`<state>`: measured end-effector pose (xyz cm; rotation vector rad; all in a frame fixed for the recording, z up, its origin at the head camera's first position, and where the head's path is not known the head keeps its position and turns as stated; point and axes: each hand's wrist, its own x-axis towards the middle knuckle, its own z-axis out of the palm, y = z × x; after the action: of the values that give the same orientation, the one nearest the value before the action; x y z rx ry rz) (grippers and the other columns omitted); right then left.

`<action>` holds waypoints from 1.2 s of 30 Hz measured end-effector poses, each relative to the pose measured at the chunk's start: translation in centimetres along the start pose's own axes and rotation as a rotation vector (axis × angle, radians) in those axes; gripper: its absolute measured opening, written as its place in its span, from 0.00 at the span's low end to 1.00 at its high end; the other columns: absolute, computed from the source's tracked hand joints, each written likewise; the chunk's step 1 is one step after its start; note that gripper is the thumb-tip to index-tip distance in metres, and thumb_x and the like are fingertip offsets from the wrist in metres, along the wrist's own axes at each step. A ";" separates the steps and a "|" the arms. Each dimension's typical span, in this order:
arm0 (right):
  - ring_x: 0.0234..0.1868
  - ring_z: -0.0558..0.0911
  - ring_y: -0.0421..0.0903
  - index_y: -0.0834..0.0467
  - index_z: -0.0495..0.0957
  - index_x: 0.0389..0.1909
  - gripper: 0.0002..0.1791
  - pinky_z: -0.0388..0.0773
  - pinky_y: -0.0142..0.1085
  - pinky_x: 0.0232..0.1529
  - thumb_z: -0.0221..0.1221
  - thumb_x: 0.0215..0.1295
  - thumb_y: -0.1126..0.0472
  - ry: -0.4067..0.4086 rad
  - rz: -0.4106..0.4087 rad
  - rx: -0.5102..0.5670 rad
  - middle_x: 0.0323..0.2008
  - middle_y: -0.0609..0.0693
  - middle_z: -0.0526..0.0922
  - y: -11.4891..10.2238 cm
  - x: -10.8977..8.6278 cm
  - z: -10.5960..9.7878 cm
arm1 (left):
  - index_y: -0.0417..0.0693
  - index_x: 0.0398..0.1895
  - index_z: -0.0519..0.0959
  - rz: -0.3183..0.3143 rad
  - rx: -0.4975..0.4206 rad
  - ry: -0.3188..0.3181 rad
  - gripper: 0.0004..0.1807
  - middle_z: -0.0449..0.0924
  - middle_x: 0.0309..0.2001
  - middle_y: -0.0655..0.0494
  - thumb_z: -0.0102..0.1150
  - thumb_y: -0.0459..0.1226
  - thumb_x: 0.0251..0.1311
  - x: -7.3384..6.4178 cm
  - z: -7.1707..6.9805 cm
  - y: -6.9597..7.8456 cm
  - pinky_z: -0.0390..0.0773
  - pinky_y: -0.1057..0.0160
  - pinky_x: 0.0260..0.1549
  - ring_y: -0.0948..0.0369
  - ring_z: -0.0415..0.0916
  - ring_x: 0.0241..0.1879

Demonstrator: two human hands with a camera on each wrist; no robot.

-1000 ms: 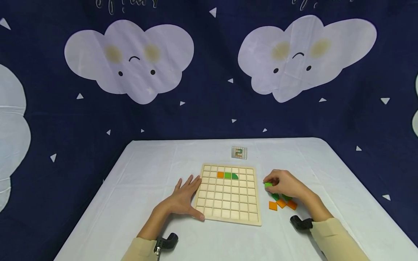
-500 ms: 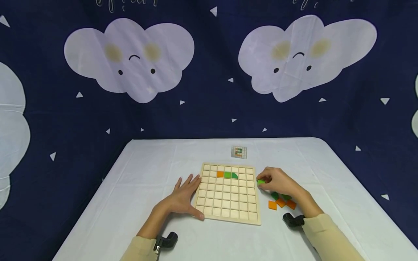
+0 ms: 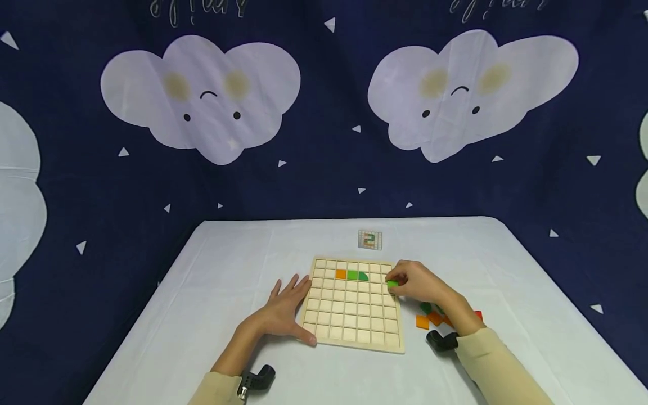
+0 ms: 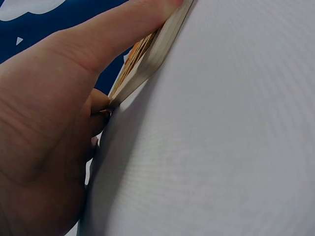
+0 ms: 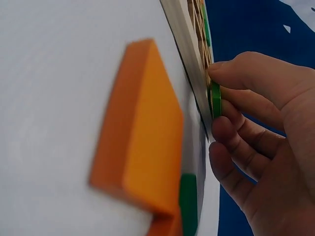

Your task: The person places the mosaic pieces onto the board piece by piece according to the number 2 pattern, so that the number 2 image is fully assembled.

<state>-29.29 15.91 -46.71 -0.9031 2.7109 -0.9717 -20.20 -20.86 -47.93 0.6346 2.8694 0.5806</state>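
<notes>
1 white table bore the grid board. The left hand, fingers apart, touched the board's left edge; the right hand clamped thumb and fingers on 1 light green tile over the right side. 3 tiles lay in its far part, so placing the 4th seemed in hand; the next move probably called for aligning and lowering it.

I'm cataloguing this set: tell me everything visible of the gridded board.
The board looks like pale wood, ridged into square cells. It lies flat on white cloth. Toward its far edge, adjoining cells hold an orange square, a green square and a dark green rounded piece. The left hand touches its left side; the right hand holds a light green piece at its right edge, contact unclear.
</notes>
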 end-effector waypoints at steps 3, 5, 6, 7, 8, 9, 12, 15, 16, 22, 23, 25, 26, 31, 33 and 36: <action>0.29 0.74 0.42 0.55 0.86 0.41 0.11 0.75 0.34 0.30 0.69 0.55 0.59 0.004 -0.019 -0.020 0.29 0.41 0.77 -0.3 0.0 0.3 | 0.44 0.76 0.48 0.006 -0.004 0.003 0.79 0.42 0.76 0.53 0.66 0.76 0.19 -0.1 0.2 0.1 0.28 0.43 0.67 0.52 0.32 0.74; 0.29 0.74 0.42 0.55 0.86 0.41 0.12 0.74 0.34 0.29 0.69 0.55 0.59 0.007 -0.036 -0.026 0.29 0.41 0.77 -0.4 0.2 0.5 | 0.45 0.76 0.48 0.001 -0.011 0.012 0.79 0.43 0.76 0.53 0.66 0.76 0.19 -0.2 0.3 0.1 0.28 0.43 0.67 0.52 0.32 0.74; 0.29 0.74 0.42 0.55 0.86 0.41 0.12 0.75 0.34 0.29 0.69 0.55 0.59 0.007 -0.042 -0.028 0.30 0.41 0.77 -0.5 0.3 0.6 | 0.45 0.76 0.48 0.000 -0.015 0.014 0.79 0.43 0.76 0.53 0.67 0.76 0.18 -0.2 0.4 0.2 0.28 0.43 0.67 0.52 0.33 0.74; 0.29 0.74 0.42 0.55 0.86 0.41 0.12 0.75 0.35 0.30 0.69 0.55 0.58 0.005 -0.046 -0.029 0.30 0.41 0.77 -0.6 0.5 0.6 | 0.45 0.76 0.48 -0.004 -0.016 0.013 0.79 0.43 0.76 0.53 0.67 0.76 0.18 -0.2 0.3 0.1 0.28 0.43 0.67 0.52 0.33 0.74; 0.29 0.74 0.41 0.55 0.86 0.41 0.12 0.75 0.35 0.30 0.69 0.55 0.58 0.002 -0.046 -0.030 0.30 0.41 0.77 -0.8 0.6 0.6 | 0.46 0.76 0.48 -0.006 -0.017 0.013 0.79 0.43 0.76 0.53 0.67 0.76 0.18 -0.3 0.3 0.1 0.28 0.42 0.67 0.52 0.33 0.74; 0.30 0.74 0.41 0.55 0.86 0.41 0.13 0.75 0.35 0.30 0.70 0.55 0.58 0.000 -0.042 -0.032 0.31 0.41 0.78 -0.9 0.8 0.6 | 0.45 0.76 0.48 -0.005 -0.018 0.010 0.79 0.43 0.76 0.52 0.67 0.76 0.18 -0.3 0.2 0.1 0.28 0.42 0.67 0.52 0.32 0.74; 0.30 0.75 0.41 0.55 0.86 0.41 0.13 0.76 0.35 0.30 0.70 0.54 0.58 0.002 -0.028 -0.039 0.30 0.40 0.78 -1.2 1.0 0.7 | 0.45 0.76 0.48 0.002 -0.021 0.009 0.79 0.43 0.76 0.52 0.67 0.76 0.19 -0.2 0.3 0.0 0.28 0.42 0.67 0.51 0.32 0.74; 0.29 0.75 0.42 0.55 0.86 0.41 0.13 0.76 0.36 0.29 0.70 0.54 0.58 0.005 -0.032 -0.030 0.30 0.40 0.78 -1.5 1.2 0.8 | 0.44 0.76 0.48 0.004 -0.021 0.018 0.79 0.43 0.76 0.52 0.67 0.76 0.19 -0.1 0.3 0.0 0.28 0.42 0.67 0.51 0.33 0.74; 0.29 0.75 0.42 0.55 0.86 0.41 0.13 0.76 0.36 0.29 0.70 0.54 0.58 0.003 -0.036 -0.027 0.30 0.40 0.77 -1.6 1.3 0.8 | 0.45 0.76 0.48 0.003 -0.020 0.018 0.79 0.43 0.76 0.52 0.67 0.76 0.19 -0.1 0.3 0.0 0.28 0.42 0.67 0.51 0.33 0.74; 0.30 0.75 0.41 0.55 0.86 0.42 0.13 0.76 0.35 0.30 0.70 0.55 0.58 -0.009 -0.066 -0.030 0.32 0.41 0.79 -2.2 1.7 1.2 | 0.46 0.76 0.47 0.003 -0.011 0.006 0.79 0.43 0.76 0.53 0.66 0.76 0.19 -0.1 0.2 0.2 0.28 0.42 0.67 0.52 0.32 0.74; 0.30 0.75 0.40 0.55 0.86 0.43 0.13 0.76 0.35 0.30 0.70 0.55 0.58 -0.009 -0.073 -0.035 0.32 0.41 0.79 -2.3 1.8 1.3 | 0.46 0.76 0.47 0.003 -0.012 0.006 0.79 0.43 0.76 0.53 0.66 0.76 0.19 -0.1 0.3 0.1 0.28 0.43 0.67 0.52 0.32 0.74; 0.30 0.75 0.40 0.55 0.86 0.43 0.14 0.76 0.35 0.30 0.70 0.55 0.58 -0.005 -0.083 -0.038 0.32 0.41 0.79 -2.5 2.0 1.5 | 0.45 0.76 0.47 0.008 -0.012 0.012 0.79 0.43 0.76 0.53 0.67 0.76 0.19 -0.1 0.3 0.1 0.28 0.42 0.67 0.52 0.32 0.74; 0.29 0.75 0.40 0.56 0.86 0.43 0.14 0.76 0.34 0.30 0.70 0.55 0.58 -0.005 -0.086 -0.036 0.32 0.41 0.79 -2.7 2.1 1.6 | 0.45 0.76 0.47 0.008 -0.008 0.013 0.79 0.42 0.76 0.53 0.67 0.76 0.19 -0.1 0.3 0.0 0.28 0.43 0.67 0.52 0.32 0.74; 0.30 0.75 0.39 0.58 0.85 0.44 0.15 0.76 0.34 0.30 0.70 0.54 0.60 -0.013 -0.099 -0.024 0.32 0.41 0.78 -3.1 2.4 2.1 | 0.45 0.76 0.47 0.010 0.001 0.010 0.79 0.43 0.76 0.52 0.66 0.76 0.19 -0.2 0.3 0.0 0.28 0.42 0.67 0.51 0.33 0.74; 0.30 0.75 0.39 0.58 0.85 0.44 0.15 0.76 0.34 0.30 0.70 0.55 0.59 -0.016 -0.104 -0.026 0.33 0.41 0.78 -3.3 2.5 2.1 | 0.45 0.76 0.47 0.013 -0.002 0.011 0.79 0.43 0.76 0.52 0.66 0.76 0.19 -0.2 0.3 0.0 0.28 0.42 0.67 0.51 0.33 0.74; 0.30 0.75 0.39 0.58 0.85 0.44 0.15 0.76 0.34 0.30 0.70 0.55 0.59 -0.018 -0.107 -0.030 0.33 0.42 0.78 -3.5 2.6 2.3 | 0.45 0.76 0.47 0.018 -0.010 0.015 0.79 0.43 0.76 0.52 0.66 0.76 0.20 -0.3 0.4 0.0 0.28 0.42 0.67 0.51 0.33 0.74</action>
<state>-28.98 11.06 -46.14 -1.0664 2.6933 -0.9393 -19.86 -20.85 -48.24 0.6576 2.8754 0.6042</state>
